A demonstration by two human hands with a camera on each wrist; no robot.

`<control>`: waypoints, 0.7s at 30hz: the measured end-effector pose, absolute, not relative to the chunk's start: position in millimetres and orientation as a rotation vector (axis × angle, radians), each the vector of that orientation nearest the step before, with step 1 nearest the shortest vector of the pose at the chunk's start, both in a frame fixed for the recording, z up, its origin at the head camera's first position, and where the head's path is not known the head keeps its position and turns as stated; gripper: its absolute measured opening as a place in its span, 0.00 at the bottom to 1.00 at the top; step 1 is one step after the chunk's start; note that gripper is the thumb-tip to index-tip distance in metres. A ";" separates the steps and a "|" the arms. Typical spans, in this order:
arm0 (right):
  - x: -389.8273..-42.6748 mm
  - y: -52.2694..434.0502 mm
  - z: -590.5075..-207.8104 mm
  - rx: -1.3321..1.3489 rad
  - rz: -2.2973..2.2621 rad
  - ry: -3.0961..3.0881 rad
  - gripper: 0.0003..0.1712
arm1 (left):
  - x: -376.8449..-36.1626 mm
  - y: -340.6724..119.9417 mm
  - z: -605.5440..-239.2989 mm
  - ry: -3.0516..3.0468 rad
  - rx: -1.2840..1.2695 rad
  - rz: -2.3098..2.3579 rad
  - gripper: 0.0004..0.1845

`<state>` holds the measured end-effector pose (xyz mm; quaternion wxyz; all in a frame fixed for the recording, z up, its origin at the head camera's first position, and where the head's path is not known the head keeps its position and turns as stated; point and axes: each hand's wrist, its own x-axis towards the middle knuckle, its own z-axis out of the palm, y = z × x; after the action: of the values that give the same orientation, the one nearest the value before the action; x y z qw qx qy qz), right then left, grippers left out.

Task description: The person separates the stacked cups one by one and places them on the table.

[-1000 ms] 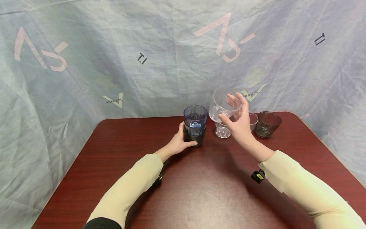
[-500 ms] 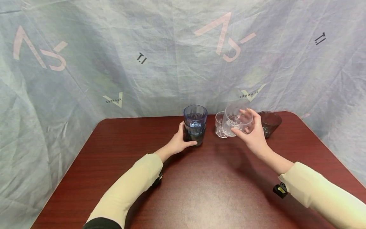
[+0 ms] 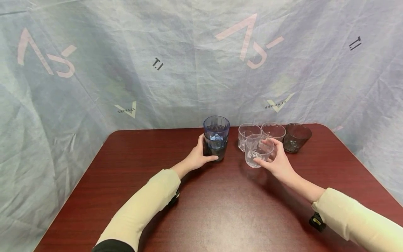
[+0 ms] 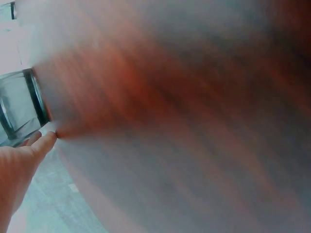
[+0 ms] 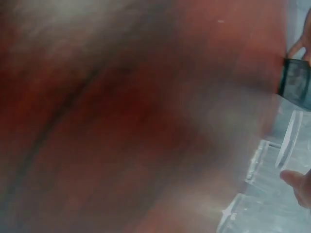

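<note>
My left hand [image 3: 196, 157] holds the lower part of a stack of tumblers, a blue tumbler [image 3: 216, 127] set in a dark tumbler [image 3: 218, 152]. Part of the stack and the fingers [image 4: 44, 144] also show in the left wrist view. My right hand [image 3: 279, 159] grips the side of a clear tumbler [image 3: 252, 154], thumb in front and fingers behind. It is upright, in front of two other clear tumblers. In the right wrist view, the thumb [image 5: 293, 178] lies against the held tumbler [image 5: 290, 141]. Whether its base touches the table cannot be made out.
Along the back of the red-brown table [image 3: 214, 210] stand a clear tumbler [image 3: 244, 134], a second clear tumbler [image 3: 273, 128] and a smoky grey tumbler [image 3: 296, 138], in a row on the right. A pale printed cloth [image 3: 176, 87] hangs behind the table.
My right hand has brought the clear tumbler down from above the row, a little right and closer to me, uncovering the clear tumblers behind. My left hand and the stack have stayed put.
</note>
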<state>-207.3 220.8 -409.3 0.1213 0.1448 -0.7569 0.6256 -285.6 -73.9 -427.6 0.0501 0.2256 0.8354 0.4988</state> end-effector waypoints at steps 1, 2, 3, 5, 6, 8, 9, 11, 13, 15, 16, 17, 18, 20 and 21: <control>-206.8 220.7 -410.4 0.413 1.821 -2.228 0.45 | -285.5 -73.9 -427.5 2.543 0.687 1.518 0.53; -206.6 220.8 -411.8 0.407 1.814 -2.244 0.45 | -285.4 -73.9 -427.4 2.543 0.687 1.518 0.53; -206.5 221.0 -413.0 0.407 1.809 -2.256 0.45 | -285.5 -73.9 -427.4 2.542 0.687 1.521 0.53; -206.7 221.5 -415.6 0.419 1.801 -2.271 0.45 | -285.6 -74.0 -427.4 2.543 0.686 1.516 0.53; -206.8 221.6 -416.6 0.428 1.788 -2.278 0.45 | -285.6 -74.0 -427.4 2.544 0.687 1.515 0.53; -207.6 221.5 -419.4 0.446 1.762 -2.281 0.45 | -285.5 -74.3 -427.5 2.546 0.688 1.515 0.53; -207.9 221.3 -420.4 0.449 1.751 -2.284 0.46 | -285.7 -74.3 -427.7 2.546 0.687 1.516 0.53; -208.6 221.3 -422.6 0.445 1.729 -2.295 0.46 | -285.8 -74.4 -428.2 2.549 0.681 1.513 0.53; -209.5 221.7 -424.3 0.445 1.719 -2.303 0.46 | -286.1 -74.4 -428.6 2.546 0.679 1.515 0.53; -210.1 222.7 -426.0 0.437 1.726 -2.310 0.46 | -286.1 -74.2 -428.4 2.547 0.671 1.508 0.53; -210.6 223.3 -426.8 0.436 1.731 -2.308 0.46 | -285.9 -74.2 -428.2 2.546 0.669 1.505 0.53; -211.0 224.0 -427.6 0.438 1.734 -2.306 0.46 | -285.8 -74.2 -427.9 2.546 0.666 1.502 0.53; -211.6 224.5 -428.3 0.441 1.736 -2.302 0.46 | -285.7 -74.2 -427.8 2.546 0.663 1.500 0.53; -212.9 225.4 -429.9 0.448 1.734 -2.299 0.47 | -285.7 -74.4 -427.5 2.549 0.657 1.495 0.53; -213.3 225.7 -430.2 0.452 1.730 -2.301 0.47 | -285.7 -74.6 -427.4 2.550 0.655 1.495 0.53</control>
<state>-213.3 225.7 -430.2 0.1135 0.1540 -0.7845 0.5899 -285.7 -74.6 -427.4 0.0572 0.2160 0.8409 0.4929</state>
